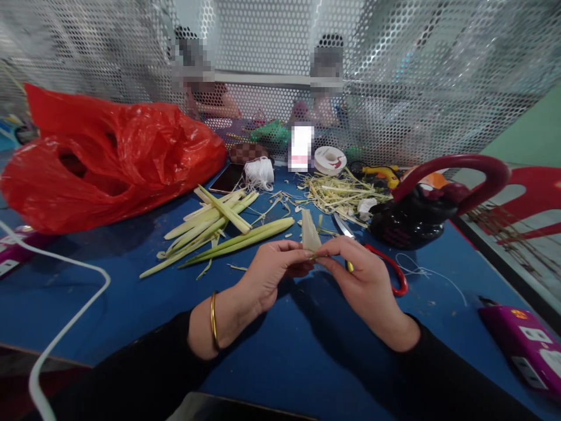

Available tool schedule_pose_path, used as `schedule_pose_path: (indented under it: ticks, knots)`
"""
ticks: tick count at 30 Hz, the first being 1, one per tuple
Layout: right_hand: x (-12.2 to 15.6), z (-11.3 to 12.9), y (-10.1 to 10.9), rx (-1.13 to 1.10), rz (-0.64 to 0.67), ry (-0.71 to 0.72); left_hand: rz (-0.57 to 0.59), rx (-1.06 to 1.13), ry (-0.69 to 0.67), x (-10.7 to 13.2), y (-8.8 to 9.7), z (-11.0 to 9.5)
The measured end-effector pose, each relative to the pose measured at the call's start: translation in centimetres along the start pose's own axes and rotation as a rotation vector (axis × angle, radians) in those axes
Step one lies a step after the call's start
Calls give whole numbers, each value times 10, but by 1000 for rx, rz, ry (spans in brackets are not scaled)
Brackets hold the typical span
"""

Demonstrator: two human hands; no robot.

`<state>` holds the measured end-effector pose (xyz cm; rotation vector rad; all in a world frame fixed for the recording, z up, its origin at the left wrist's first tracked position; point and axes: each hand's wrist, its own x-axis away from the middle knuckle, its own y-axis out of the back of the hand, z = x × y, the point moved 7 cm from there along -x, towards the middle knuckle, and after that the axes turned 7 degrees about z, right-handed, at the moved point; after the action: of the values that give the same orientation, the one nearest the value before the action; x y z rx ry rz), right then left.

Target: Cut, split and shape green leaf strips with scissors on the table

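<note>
Between my two hands stands a pale, flat piece of leaf [310, 230], its wide end up. My left hand [268, 270] pinches its lower end between thumb and fingers. From the other side, the thumb and forefinger of my right hand [362, 283] close on the same end. Red-handled scissors [400, 275] lie partly under my right hand, blades pointing away. Left of the held piece, long green and yellowish leaf stalks [214, 225] lie in a loose pile. Behind it are thin shredded trimmings [337, 193].
A red plastic bag [118, 158] fills the back left. White thread [259, 174], a dark phone [228, 178], a lit phone [301, 146] and a ribbon spool [330, 159] stand along the perforated metal screen [272, 41]. A black pot [407, 219] and purple box [523, 345] are right; a white cable [83, 316] crosses left.
</note>
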<state>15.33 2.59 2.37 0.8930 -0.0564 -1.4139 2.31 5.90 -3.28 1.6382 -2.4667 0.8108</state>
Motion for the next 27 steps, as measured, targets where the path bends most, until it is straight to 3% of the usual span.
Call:
schedule_pose_path:
  ticks: [13,20,27]
  knots:
    - [1,-2,1,19,1,-16,62,7,56,1,-2,2]
    - [2,6,6,122,-58,95,74,13,75,2,-3,4]
    - [3,16,4,262,-18,149,64,-27,44,2,-3,1]
